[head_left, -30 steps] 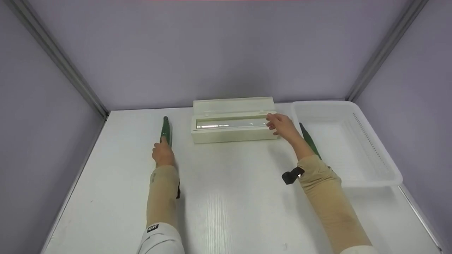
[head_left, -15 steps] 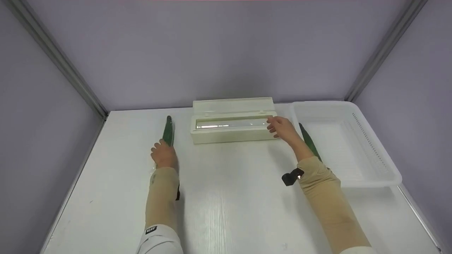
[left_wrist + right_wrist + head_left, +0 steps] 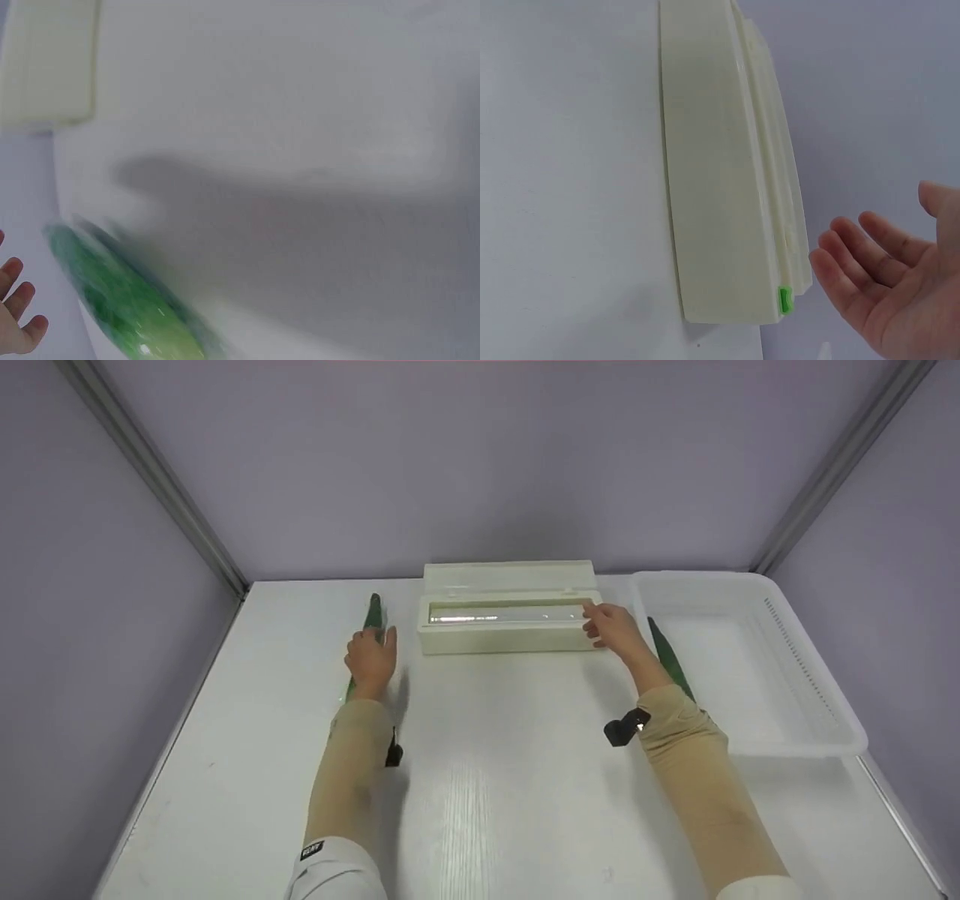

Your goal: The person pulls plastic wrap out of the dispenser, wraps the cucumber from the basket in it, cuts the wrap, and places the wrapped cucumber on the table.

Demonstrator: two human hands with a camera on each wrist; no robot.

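Observation:
A cream box (image 3: 502,639) with its lid open stands at the back middle of the white table (image 3: 487,765). My right hand (image 3: 611,626) is at the box's right end, fingers relaxed and holding nothing; in the right wrist view this hand (image 3: 889,292) is just off the box (image 3: 720,165), near a small green tab (image 3: 784,300). My left hand (image 3: 371,654) lies over a long green cucumber (image 3: 373,611) left of the box. The left wrist view shows its fingertips (image 3: 16,315) straight, beside the blurred cucumber (image 3: 124,304).
A second green cucumber (image 3: 670,658) lies along the left edge of a white plastic tray (image 3: 795,748) at the right, partly behind my right forearm. Purple walls with metal corner posts close in the table on three sides.
My left hand slid forward along the cucumber towards the box and its fingers straightened. The cucumber shifted a little nearer the box. The right hand stayed at the box's right end.

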